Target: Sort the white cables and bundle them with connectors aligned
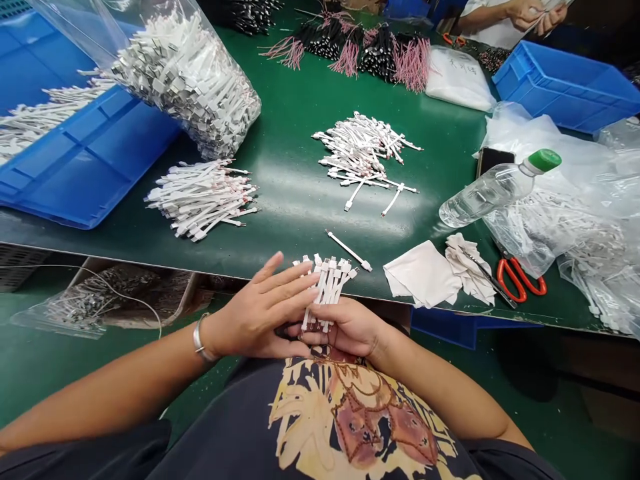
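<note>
Holding a small bundle of white flat cables (327, 290) just at the near edge of the green table (293, 207) at 12 o'clock, the right hand (345, 327) curls closed around their lower ends, while the left hand (260, 303) lies open beside them, fingers spread and touching the bundle. The cables look light and springy, likely to slide against each other, so the flat white bodies seem the best place to grip, sparing the small metal ends. Roughly eight sit in the bundle, though the hands hide an exact count. One loose cable (349, 250) lies just beyond it. Two heaps of many cables sit farther out: one (200, 199) at 11 o'clock, one (363, 157) at 12. A full plastic bag of them (185, 87) rests at 11 on one blue tray (85, 160). Toward 2 o'clock lie two white cloths (423, 273), one pair of red-handled scissors (520, 280) and one water bottle (493, 187). One blue crate (565, 87) stands at 1, and a co-worker's two hands (530, 17) show beyond it.
</note>
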Action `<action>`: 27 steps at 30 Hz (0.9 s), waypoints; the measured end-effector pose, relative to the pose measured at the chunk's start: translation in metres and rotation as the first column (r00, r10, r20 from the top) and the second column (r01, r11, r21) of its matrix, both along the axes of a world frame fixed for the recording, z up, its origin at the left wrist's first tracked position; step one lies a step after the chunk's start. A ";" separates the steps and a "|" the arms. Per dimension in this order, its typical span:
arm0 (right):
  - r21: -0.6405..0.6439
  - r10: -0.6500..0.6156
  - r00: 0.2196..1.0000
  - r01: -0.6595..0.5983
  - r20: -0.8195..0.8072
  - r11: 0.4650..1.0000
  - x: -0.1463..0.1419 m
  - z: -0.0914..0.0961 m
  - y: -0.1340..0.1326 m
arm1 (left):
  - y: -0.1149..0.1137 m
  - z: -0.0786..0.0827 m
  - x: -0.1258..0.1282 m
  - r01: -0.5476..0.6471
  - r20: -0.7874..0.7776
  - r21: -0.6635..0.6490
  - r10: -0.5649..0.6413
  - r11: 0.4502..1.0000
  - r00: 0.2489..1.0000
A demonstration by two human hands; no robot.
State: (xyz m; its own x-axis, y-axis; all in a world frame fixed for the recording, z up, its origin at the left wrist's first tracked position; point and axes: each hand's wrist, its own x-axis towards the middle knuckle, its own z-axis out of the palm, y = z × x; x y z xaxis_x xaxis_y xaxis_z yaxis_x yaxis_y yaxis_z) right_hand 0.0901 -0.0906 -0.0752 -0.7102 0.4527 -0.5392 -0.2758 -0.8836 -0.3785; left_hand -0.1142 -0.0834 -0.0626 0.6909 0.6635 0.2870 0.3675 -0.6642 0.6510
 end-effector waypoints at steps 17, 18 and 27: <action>0.036 0.010 0.999 -0.011 0.035 0.999 0.005 -0.006 -0.010 | -0.027 -0.009 0.047 -0.154 0.081 -0.951 0.699 0.267 0.710; 0.042 0.003 0.999 -0.005 0.040 0.999 0.005 -0.006 -0.011 | -0.028 -0.011 0.049 -0.145 0.087 -0.956 0.717 0.257 0.691; 0.051 -0.011 0.999 0.008 0.044 0.999 0.005 -0.005 -0.014 | -0.036 -0.019 0.053 0.003 0.146 -0.983 0.769 0.183 0.622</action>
State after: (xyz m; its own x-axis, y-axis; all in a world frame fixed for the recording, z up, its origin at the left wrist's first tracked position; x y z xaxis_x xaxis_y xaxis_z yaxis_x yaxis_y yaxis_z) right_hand 0.0955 -0.1047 -0.0806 -0.6816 0.4870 -0.5461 -0.2660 -0.8602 -0.4351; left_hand -0.0607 -0.1197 -0.0815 0.2072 0.8288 -0.5198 -0.2835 0.5594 0.7789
